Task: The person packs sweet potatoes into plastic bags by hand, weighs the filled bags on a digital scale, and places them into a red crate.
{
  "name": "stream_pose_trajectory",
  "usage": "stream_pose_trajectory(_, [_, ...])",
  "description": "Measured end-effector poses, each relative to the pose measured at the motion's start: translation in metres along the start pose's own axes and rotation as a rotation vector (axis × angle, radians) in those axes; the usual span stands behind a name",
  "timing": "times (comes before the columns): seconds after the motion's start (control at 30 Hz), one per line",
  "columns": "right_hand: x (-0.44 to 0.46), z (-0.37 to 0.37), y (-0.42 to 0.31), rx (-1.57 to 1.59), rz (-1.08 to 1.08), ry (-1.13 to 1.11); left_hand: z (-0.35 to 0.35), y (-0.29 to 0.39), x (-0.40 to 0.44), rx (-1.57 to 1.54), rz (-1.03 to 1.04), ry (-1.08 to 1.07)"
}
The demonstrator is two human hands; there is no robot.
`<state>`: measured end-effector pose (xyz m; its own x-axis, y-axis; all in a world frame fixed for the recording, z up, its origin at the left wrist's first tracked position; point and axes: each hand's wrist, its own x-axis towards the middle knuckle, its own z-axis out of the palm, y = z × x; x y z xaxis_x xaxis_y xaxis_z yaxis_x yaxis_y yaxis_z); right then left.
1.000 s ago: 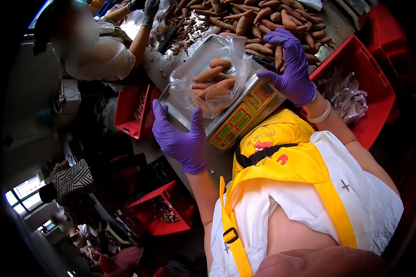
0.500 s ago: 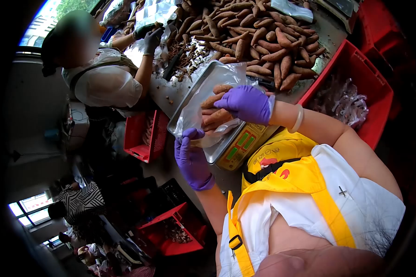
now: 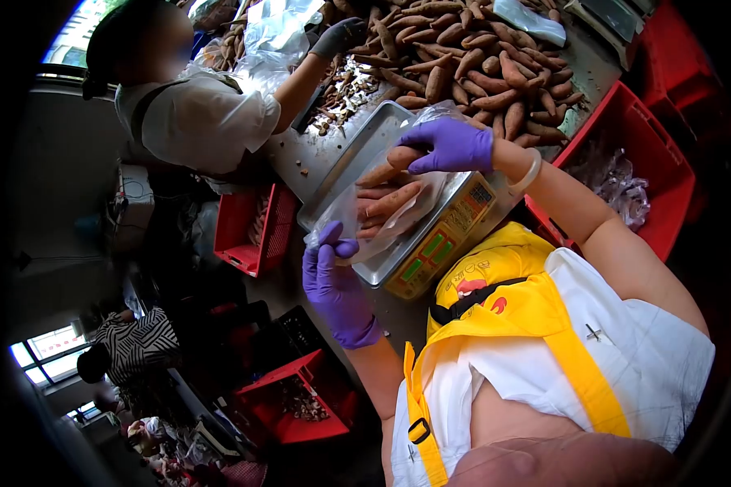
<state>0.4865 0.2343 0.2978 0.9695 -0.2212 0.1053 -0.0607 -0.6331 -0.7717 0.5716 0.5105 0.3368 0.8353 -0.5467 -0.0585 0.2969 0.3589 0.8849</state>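
Note:
A clear plastic bag with several sweet potatoes in it lies on the metal pan of a yellow weighing scale. My left hand, in a purple glove, pinches the bag's near left edge between thumb and fingers. At the bag's far right end, my right hand, also gloved in purple, has its fingers closed on one sweet potato. Its fingertips partly cover that potato. Green digits glow on the scale's display.
A large heap of sweet potatoes covers the table beyond the scale. Red crates stand at right, left and lower left. Across the table a co-worker's gloved hand reaches to the heap, beside small root scraps.
My right hand has shifted slightly up and right, its fingers now on the upper sweet potato. My left hand still grips the bag. The co-worker's arm has stretched toward the heap.

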Motion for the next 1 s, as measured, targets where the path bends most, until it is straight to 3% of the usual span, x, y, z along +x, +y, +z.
stream_pose_trajectory(0.07, [-0.016,-0.029,-0.012,0.69,0.224,-0.234,0.002,0.031,0.0,-0.098,-0.01,-0.138])
stream_pose_trajectory(0.13, [-0.025,-0.048,-0.019,0.99,0.076,-0.11,0.017,0.07,-0.012,-0.093,0.032,-0.095])
stream_pose_trajectory(0.2, [-0.019,-0.044,-0.012,0.899,0.074,0.097,0.006,0.106,-0.027,-0.135,0.104,-0.269])
stream_pose_trajectory(0.27, [-0.007,-0.014,0.013,0.559,0.164,0.123,-0.003,0.145,-0.057,-0.143,0.232,-0.074])
stream_pose_trajectory(0.3, [-0.001,0.008,0.031,0.184,0.042,0.132,-0.014,0.161,-0.072,-0.131,0.292,-0.057])
stream_pose_trajectory(0.33, [0.005,0.028,0.041,-0.144,0.009,0.062,-0.024,0.176,-0.088,-0.116,0.35,-0.04])
stream_pose_trajectory(0.5, [0.029,0.08,0.066,-0.562,-0.199,-0.204,-0.06,0.21,-0.157,0.124,0.366,0.226])
stream_pose_trajectory(0.53, [0.029,0.078,0.07,-0.557,-0.205,-0.221,-0.063,0.213,-0.167,0.161,0.359,0.278])
stream_pose_trajectory(0.6, [0.017,0.053,0.066,-0.465,-0.307,0.242,-0.088,0.222,-0.201,0.198,0.33,0.358])
stream_pose_trajectory(0.67, [0.012,0.02,0.079,-0.247,-0.189,0.3,-0.126,0.226,-0.244,0.212,0.431,0.635])
stream_pose_trajectory(0.73, [0.0,0.001,0.112,-0.268,-0.097,0.447,-0.117,0.223,-0.265,0.129,0.391,0.697])
stream_pose_trajectory(0.8, [-0.014,-0.011,0.136,-0.044,0.034,0.43,-0.139,0.226,-0.292,0.39,0.462,0.715])
stream_pose_trajectory(0.93, [-0.031,-0.017,0.135,0.255,0.314,0.443,-0.149,0.229,-0.317,0.258,0.429,0.654])
stream_pose_trajectory(1.0, [-0.034,-0.016,0.126,0.259,0.326,0.456,-0.155,0.228,-0.325,0.305,0.437,0.681])
